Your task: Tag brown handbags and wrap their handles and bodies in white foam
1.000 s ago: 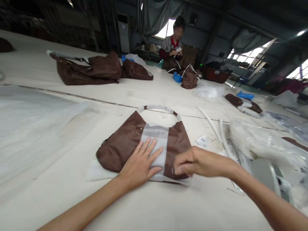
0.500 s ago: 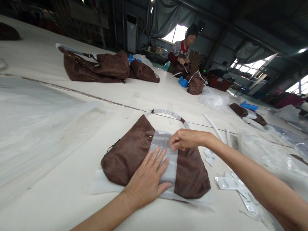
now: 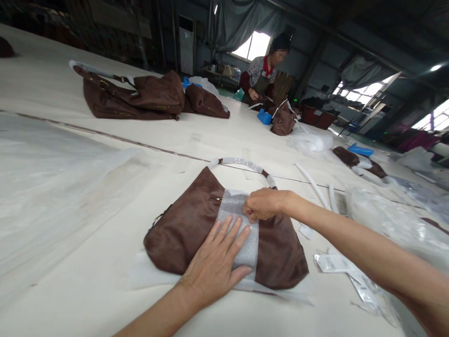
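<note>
A brown handbag point(image 3: 182, 220) lies flat in front of me, its handle point(image 3: 242, 163) wrapped in white and arched away from me. Around its middle runs a band of translucent white wrapping sheet point(image 3: 247, 255), and more thin white sheet shows under its lower edge. My left hand point(image 3: 217, 260) rests flat across the band and the leather, fingers stretched out. At the band's upper right, my right hand point(image 3: 261, 204) is closed with its fingertips pinched down against the sheet. Whatever those fingertips hold is hidden. A metal zip pull point(image 3: 218, 199) shows left of the band.
Clear plastic sheeting point(image 3: 70, 187) covers the table's left side. White tags point(image 3: 333, 263), foam strips point(image 3: 312, 185) and plastic bags point(image 3: 389, 229) lie to the right. More brown handbags point(image 3: 133, 98) sit farther back. A co-worker point(image 3: 261, 77) stands across the table.
My right hand has shifted slightly left and down along the band, still closed. My left hand stays flat on the bag. The co-worker's hands have lowered.
</note>
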`<state>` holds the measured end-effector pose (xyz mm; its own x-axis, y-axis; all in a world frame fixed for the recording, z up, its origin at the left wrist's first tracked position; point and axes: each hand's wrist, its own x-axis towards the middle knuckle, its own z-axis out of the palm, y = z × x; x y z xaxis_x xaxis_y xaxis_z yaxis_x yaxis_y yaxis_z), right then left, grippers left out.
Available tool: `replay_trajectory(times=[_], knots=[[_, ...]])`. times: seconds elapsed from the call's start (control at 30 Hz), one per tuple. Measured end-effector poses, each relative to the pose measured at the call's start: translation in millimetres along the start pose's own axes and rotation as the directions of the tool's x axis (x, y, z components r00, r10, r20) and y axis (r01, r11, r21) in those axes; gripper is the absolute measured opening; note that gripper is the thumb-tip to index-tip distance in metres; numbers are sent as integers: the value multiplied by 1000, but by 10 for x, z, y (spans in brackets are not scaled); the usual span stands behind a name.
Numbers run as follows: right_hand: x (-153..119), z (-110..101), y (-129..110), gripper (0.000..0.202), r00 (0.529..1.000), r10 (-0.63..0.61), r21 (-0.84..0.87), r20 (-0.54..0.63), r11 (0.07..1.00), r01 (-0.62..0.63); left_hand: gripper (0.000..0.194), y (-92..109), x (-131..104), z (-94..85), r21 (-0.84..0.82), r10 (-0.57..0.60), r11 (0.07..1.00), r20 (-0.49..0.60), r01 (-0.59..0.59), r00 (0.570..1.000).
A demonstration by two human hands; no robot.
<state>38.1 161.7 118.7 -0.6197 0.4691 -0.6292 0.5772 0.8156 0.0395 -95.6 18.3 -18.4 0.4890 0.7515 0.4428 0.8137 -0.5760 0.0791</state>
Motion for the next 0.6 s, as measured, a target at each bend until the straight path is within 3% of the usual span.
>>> replay_trajectory(times=[0.1,0.17,0.2,0.27,0.33,0.37,0.43,0.47,0.5,0.6], knots=[[-4,-46,53,9,997,66,-13,-29,998,-66,69,0,4,-20,18,23,1000,26,-23,999],[-95,-38,153,21,962,181,41,-203,983,-176,68,0,1,-27,17,21,1000,32,-22,999],[-164,-1,199,25,918,255,80,-303,967,-242,69,-1,-1,-27,17,16,1000,33,-17,999],[-318,167,227,31,754,403,191,-519,914,-358,69,-9,2,-22,22,14,1000,32,-15,999],[-439,457,135,40,603,415,266,-682,908,-324,68,-25,11,-10,39,26,999,26,-27,999],[-475,626,47,41,543,362,277,-758,932,-236,68,-33,16,-3,50,37,998,17,-38,999],[-499,949,-168,34,572,159,199,-805,980,7,69,-48,23,14,73,66,995,-17,-65,998],[-500,1081,-269,31,558,171,231,-812,972,38,69,-55,26,26,82,80,994,-38,-76,996],[-505,1186,-349,31,511,251,311,-822,950,33,70,-63,33,43,84,98,992,-59,-93,993],[-649,1413,-430,33,219,561,584,-798,810,49,65,-106,73,127,20,126,992,-102,-125,987]])
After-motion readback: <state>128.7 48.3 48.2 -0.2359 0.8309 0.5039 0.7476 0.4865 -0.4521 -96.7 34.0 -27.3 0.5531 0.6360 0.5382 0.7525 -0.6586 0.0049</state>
